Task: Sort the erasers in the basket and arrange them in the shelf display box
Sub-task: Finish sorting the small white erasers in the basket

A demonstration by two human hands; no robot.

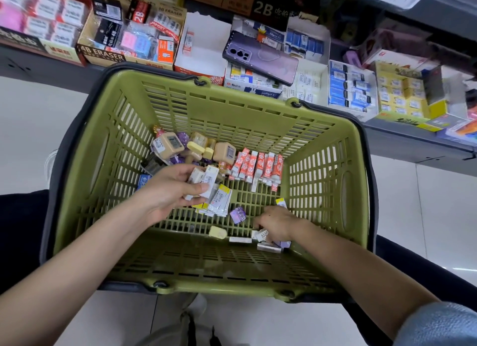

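Left hand is over the middle of the basket floor, thumb uppermost, fingers and thumb curled round a stack of white erasers. Right hand is low by the near-right corner, knuckles up, fingertips curled down onto loose small erasers. The hand hides the contact, so I cannot tell whether it pinches one. The display box sits on the shelf beyond the far rim.
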